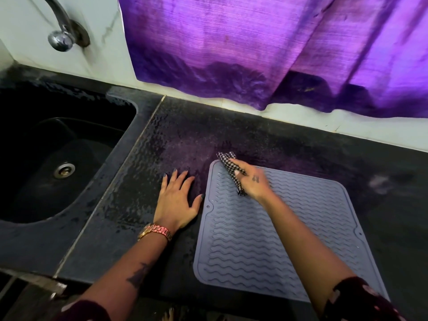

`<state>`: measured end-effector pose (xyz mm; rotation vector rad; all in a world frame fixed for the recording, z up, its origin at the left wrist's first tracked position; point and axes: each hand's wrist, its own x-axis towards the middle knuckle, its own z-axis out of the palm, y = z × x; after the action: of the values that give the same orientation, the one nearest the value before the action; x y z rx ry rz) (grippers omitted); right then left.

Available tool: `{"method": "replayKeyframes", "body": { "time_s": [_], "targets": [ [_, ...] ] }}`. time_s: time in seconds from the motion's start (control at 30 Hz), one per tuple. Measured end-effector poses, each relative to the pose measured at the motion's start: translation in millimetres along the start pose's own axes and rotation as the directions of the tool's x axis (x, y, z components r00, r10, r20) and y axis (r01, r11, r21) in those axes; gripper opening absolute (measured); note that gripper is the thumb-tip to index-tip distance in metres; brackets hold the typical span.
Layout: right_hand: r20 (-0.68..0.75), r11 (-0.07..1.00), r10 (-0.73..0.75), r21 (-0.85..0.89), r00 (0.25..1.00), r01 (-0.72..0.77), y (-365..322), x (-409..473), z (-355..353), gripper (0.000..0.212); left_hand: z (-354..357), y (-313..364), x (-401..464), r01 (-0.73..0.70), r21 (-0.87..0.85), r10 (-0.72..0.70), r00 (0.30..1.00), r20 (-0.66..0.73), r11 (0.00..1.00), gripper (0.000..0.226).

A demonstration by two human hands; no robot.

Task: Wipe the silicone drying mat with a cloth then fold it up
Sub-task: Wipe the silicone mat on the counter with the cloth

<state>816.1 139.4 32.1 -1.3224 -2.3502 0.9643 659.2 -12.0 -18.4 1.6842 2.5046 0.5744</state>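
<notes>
Inspecting the counter (231,126), we find the mat (278,228) lying flat and unfolded to the right of the sink (58,158). Our right hand (252,181) has its fingers curled round a bunched checked cloth (231,167), pressed onto the mat's far left corner, which we judge suits a wiping start at the edge. Our left hand (178,200) rests flat on the counter just beside the mat's left edge, fingers spread and holding nothing, probably as a brace. Motion blur on the cloth hand leaves the thumb's position unclear. Folding is not yet begun.
</notes>
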Motion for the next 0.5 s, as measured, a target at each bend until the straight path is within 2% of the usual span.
{"method": "replayKeyframes", "body": {
  "time_s": [0.13,0.23,0.43,0.47,0.5],
  "targets": [
    [0.050,0.923,-0.110,-0.365,0.993,0.121,-3.8,-6.4,19.9,0.044,0.2,-0.3,0.0,0.003,-0.003,-0.003,1.000,0.001,1.000,0.070],
    [0.095,0.852,-0.204,-0.472,0.974,0.224,-5.3,-11.6,20.1,0.049,-0.3,0.3,-0.2,0.003,0.004,-0.003,1.000,0.005,1.000,0.070],
    [0.234,0.810,-0.284,-0.460,0.930,0.363,-2.6,-28.4,11.2,0.048,-0.6,-0.6,-0.2,0.006,-0.015,-0.005,1.000,0.010,1.000,0.067],
    [0.266,0.850,-0.265,-0.390,0.927,0.355,-0.2,-28.2,7.1,0.046,-0.4,-0.8,-0.3,0.006,-0.019,-0.006,1.000,0.009,1.000,0.067],
    [0.281,0.924,-0.221,-0.246,0.934,0.292,0.9,-27.2,1.3,0.044,-0.3,-0.9,-0.2,0.006,-0.024,-0.006,1.000,0.007,1.000,0.066]
  ]
}}
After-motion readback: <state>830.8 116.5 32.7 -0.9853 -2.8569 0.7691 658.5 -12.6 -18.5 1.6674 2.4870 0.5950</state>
